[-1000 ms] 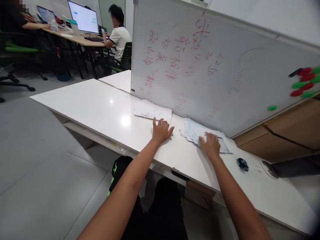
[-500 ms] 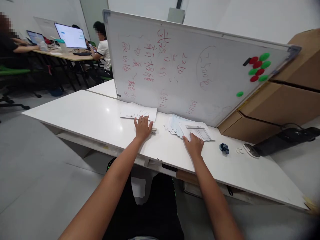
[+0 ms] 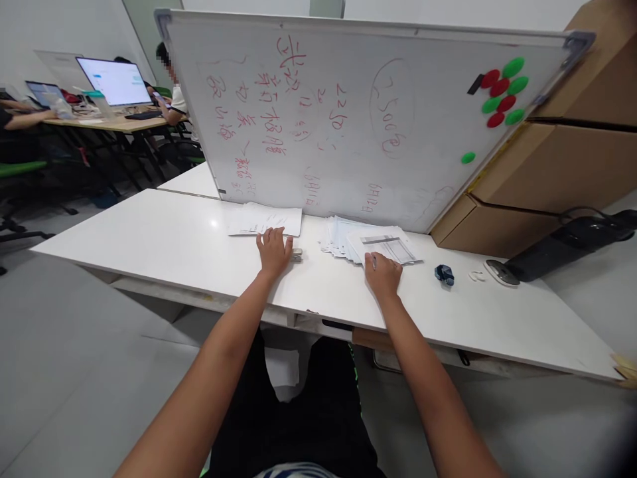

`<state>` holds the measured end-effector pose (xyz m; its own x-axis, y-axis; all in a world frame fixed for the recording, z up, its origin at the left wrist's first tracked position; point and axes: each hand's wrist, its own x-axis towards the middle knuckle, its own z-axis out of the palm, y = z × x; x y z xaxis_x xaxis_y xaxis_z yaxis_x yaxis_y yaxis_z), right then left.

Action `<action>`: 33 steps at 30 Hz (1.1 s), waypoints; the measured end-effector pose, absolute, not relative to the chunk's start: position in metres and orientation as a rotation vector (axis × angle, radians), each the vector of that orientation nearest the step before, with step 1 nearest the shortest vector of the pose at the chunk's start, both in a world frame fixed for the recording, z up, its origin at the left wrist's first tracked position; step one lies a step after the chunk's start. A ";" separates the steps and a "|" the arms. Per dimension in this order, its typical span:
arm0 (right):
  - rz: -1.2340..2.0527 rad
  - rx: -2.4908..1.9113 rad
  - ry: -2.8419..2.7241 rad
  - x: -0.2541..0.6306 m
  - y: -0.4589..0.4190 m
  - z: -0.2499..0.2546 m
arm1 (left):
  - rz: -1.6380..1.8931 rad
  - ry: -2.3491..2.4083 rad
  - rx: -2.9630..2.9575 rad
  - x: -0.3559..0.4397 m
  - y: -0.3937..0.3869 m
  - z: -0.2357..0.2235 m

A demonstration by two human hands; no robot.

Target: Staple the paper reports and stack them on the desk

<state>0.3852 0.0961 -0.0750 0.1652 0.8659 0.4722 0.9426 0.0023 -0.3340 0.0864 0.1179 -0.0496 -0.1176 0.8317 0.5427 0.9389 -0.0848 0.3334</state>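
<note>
Both hands (image 3: 273, 253) (image 3: 383, 273) stay by papers (image 3: 266, 216) (image 3: 343, 234); right fingers (image 3: 389, 265) seemingly curled more.

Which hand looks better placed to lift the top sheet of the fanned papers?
Probably the right hand, at the near edge of the fanned papers; the left hand is by the other paper stack.

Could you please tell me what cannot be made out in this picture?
Head view, all four:
Small grey object: partly hidden by the left hand.
Under the right hand: hidden by its back.
Print on the left papers: too small to read.
Co-worker in white: partly hidden behind the whiteboard.
</note>
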 end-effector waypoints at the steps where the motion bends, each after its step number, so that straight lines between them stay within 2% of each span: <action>1: -0.167 -1.872 -1.712 0.386 0.097 -0.076 | -0.977 -2.010 -1.965 0.087 0.118 -0.049; 12: 0.031 -2.035 -1.626 0.392 0.103 -0.080 | -0.995 -1.990 -1.946 0.086 0.121 -0.051; 24: -0.149 -1.912 -1.397 0.396 0.101 -0.066 | -1.009 -2.002 -1.966 0.085 0.123 -0.046; 27: -0.257 -1.746 -1.319 0.391 0.079 -0.048 | -1.103 -1.933 -2.032 0.087 0.112 -0.035; 30: -0.268 -1.582 -1.363 0.363 0.028 -0.040 | -1.257 -1.790 -2.295 0.106 0.068 -0.025; 33: -0.167 -1.467 -1.571 0.318 -0.038 -0.052 | -1.776 -1.717 -2.670 0.143 -0.002 -0.026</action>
